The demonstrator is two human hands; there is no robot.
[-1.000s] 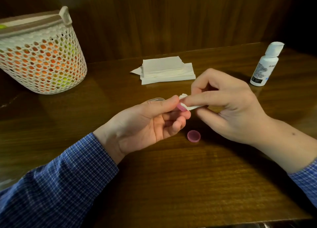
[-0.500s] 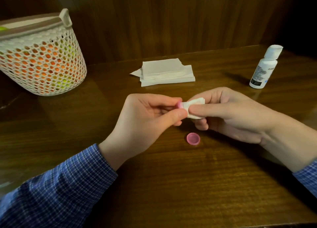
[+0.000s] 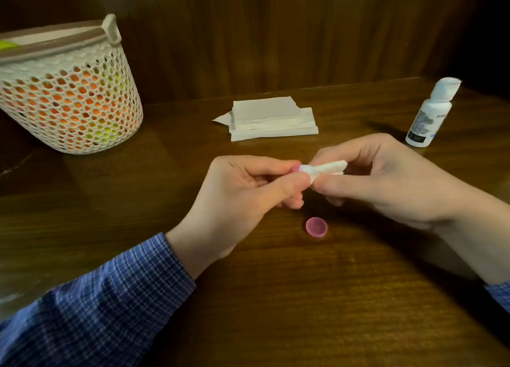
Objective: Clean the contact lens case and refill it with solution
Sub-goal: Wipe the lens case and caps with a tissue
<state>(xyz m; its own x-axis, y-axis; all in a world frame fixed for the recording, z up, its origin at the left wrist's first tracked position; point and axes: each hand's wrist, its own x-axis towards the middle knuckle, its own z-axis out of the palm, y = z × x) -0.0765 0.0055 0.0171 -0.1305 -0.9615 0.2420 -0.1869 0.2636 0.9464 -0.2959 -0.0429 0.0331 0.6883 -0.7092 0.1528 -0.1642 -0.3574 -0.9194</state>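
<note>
Now 2 hands: left (image 3: 242,190) pinches pink case part (image 3: 295,168), right (image 3: 386,179) grips tissue wad (image 3: 328,168); 1 pink cap (image 3: 316,227) on table.

Single head-worn wide-angle view, looking forward and down, close over both hands (image 3: 317,184) at frame centre. Dark brown wooden desk (image 3: 276,297) fills the frame below and around the hands; dark wood-panelled wall (image 3: 276,35) beyond them. No second view.

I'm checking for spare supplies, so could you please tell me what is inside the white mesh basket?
Through the white mesh basket's holes, orange and yellow-green contents show; what they are stays hidden.
</note>
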